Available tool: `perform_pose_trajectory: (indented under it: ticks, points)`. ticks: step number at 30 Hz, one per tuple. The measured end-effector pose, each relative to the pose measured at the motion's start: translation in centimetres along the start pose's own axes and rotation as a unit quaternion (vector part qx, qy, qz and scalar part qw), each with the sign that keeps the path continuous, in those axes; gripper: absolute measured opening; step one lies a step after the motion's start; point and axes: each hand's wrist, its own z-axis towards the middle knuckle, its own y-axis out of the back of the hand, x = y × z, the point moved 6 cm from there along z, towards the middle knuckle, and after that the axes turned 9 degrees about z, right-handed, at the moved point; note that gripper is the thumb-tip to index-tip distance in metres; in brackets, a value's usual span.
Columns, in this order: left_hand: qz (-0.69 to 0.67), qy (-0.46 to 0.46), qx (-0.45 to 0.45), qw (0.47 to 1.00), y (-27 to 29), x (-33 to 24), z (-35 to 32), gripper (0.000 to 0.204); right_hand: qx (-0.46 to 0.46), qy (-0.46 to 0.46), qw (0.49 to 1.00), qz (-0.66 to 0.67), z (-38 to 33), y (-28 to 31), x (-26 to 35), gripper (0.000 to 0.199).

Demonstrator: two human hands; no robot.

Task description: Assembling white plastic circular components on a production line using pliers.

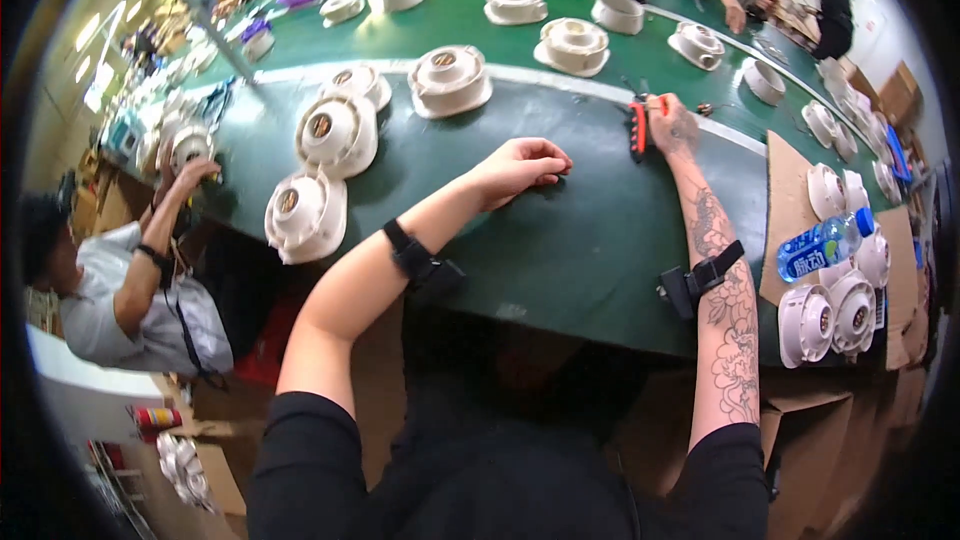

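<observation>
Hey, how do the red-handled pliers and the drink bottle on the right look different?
The pliers are red and black; the bottle is see-through blue with a blue cap. The pliers look slim, the bottle thicker. The pliers are right beside the right hand; the bottle is among white round housings, away from that hand. Both are in the picture's right half.

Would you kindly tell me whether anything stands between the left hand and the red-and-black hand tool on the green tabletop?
Nothing visible does: green tabletop spans the gap from the left hand to the red-and-black hand tool; the right hand is to its right.
</observation>
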Motion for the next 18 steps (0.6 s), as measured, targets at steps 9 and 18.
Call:
perform_pose_trajectory:
  ticks: [9, 18]
  points:
    - [0.246, -0.185, -0.066, 0.949, 4.1, 1.8, -15.9, 0.015, -0.036, 0.135, 0.986, -0.09, -2.9, 0.7, 1.9, 0.04]
    - [0.336, -0.233, -0.183, 0.894, 3.8, 1.4, -16.7, 0.023, 0.064, 0.097, 0.992, -0.052, -13.1, 5.0, 6.3, 0.047]
